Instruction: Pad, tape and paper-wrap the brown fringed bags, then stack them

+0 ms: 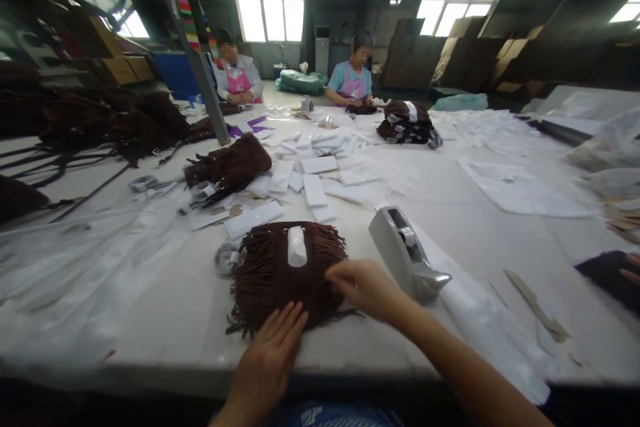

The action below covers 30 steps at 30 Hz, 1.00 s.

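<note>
A brown fringed bag point(273, 273) lies flat on the white table point(165, 320) right in front of me, with a white wrapped piece point(297, 246) on its top middle. My left hand point(270, 353) rests flat on the bag's near edge, fingers stretched out together. My right hand point(363, 283) sits at the bag's right side, fingers curled and pinching at the fringe. A grey tape dispenser point(406, 253) stands just right of that hand.
Several white packets point(320, 173) and another brown bag point(227, 167) lie further back. Clear plastic sheets point(75, 267) cover the left. Two people sit at the far side. Brown bags are stacked there point(406, 121). Someone's hand on a dark item point(613, 273) shows at the right edge.
</note>
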### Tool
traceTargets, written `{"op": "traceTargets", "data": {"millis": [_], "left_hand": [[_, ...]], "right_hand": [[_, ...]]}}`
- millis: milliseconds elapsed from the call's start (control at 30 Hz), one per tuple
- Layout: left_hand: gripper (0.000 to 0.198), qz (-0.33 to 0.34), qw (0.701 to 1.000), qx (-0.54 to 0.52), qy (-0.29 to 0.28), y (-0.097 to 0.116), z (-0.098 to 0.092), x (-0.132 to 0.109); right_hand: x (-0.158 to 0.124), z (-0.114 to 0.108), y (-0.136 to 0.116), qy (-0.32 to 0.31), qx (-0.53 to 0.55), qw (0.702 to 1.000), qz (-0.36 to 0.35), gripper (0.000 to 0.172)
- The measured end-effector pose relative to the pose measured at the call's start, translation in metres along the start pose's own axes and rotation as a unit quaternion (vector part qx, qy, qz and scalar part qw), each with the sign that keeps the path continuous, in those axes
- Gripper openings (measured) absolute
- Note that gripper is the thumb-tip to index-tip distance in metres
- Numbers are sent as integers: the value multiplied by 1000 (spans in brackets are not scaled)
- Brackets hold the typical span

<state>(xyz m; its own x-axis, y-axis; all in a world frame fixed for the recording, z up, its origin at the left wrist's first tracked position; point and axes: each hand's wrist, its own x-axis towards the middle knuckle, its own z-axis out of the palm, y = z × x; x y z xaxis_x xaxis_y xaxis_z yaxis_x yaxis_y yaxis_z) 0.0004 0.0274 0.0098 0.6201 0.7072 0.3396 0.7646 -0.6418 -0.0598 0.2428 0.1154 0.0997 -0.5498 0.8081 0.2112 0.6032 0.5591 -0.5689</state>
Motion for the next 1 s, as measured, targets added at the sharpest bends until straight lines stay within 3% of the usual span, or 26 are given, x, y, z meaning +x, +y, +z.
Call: {"op": "traceTargets", "data": {"millis": [67, 100, 167, 267, 367, 433, 567, 733, 867, 933, 1000], "left_hand": [[66, -9, 1000, 2, 1, -1, 3, -4], [68, -9, 1000, 0, 4, -2, 3, -5], [70, -8, 1000, -5, 10, -2, 2, -6], [70, 5, 1000, -12, 22, -4, 1, -5], [62, 15, 998, -23, 49, -9, 7, -5], [56, 25, 997, -33, 71, -12, 12, -5], [51, 50, 994, -55, 81, -19, 17, -6], [45, 42, 995, -73, 59, -21, 3, 2], [39, 9, 998, -48, 33, -20, -6, 8], [40, 25, 998, -50, 7, -25, -6, 10], [46, 48, 995, -87, -25, -36, -4, 11]], "right_hand": [[44, -25, 14, 112, -46, 991, 53, 24], [70, -32, 22, 129, -81, 986, 75, 26], [123, -35, 40, 83, -147, 975, 147, 36], [187, -17, 64, 40, -163, 964, 209, 58], [218, 7, 79, -6, -168, 947, 273, 67], [225, 17, 84, -25, -172, 940, 294, 57], [221, 9, 90, -14, -179, 939, 294, 33], [191, -35, 82, 105, -164, 940, 280, 32], [128, -51, 53, 210, -102, 948, 219, 46], [82, -47, 29, 280, 41, 952, 114, 43], [34, -38, 2, 267, 146, 951, 54, 40]]}}
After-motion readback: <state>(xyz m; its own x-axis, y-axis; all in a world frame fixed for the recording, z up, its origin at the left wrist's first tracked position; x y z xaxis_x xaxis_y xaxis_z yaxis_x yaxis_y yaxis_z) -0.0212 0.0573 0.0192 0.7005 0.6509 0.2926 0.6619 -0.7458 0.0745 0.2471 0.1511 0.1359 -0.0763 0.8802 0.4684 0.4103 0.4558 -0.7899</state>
